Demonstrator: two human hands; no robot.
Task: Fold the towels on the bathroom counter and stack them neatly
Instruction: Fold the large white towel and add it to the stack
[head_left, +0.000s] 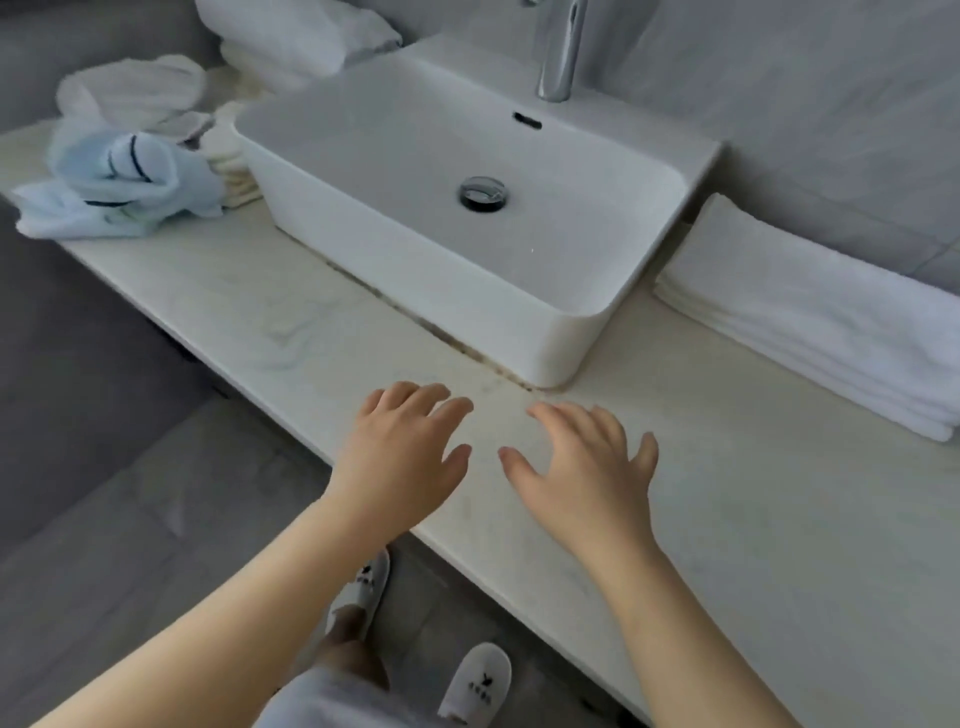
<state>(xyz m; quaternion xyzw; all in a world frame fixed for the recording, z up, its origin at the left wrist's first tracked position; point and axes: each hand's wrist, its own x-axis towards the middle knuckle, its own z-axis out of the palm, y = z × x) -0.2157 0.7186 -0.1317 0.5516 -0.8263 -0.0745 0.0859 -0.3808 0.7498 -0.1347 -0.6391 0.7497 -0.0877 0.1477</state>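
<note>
Towels are lying in two groups on the pale marble-patterned counter (779, 519), one at each side of the white rectangular basin (363, 130). At the right, a folded white stack (810, 322) is resting flat just beside the basin, its layered edges showing several folds, though their exact number is too soft to count. At the left end, one light blue towel (119, 182) with dark stripes is sitting crumpled and unfolded near the counter's front edge; behind it a loose white towel (130, 88) is bunched up, and further back a white folded pile (296, 36) is lying against the wall. Cream-coloured folded cloths (231, 166) are peeking out, touching the basin's left side. All the fabric is looking soft and terry-like, against the smooth glossy ceramic of the basin and one shiny chrome tap (558, 52) behind it. Two bare hands are hovering over the counter in front of the basin, well apart from both towel groups: the left hand (405, 457) is showing loosely bent fingers, the right hand (587, 467) is spreading its fingers wide, and neither is holding anything. Below the counter edge, two white slippers (480, 680) with small dark emblems are standing on the grey tiled floor (130, 519).
</note>
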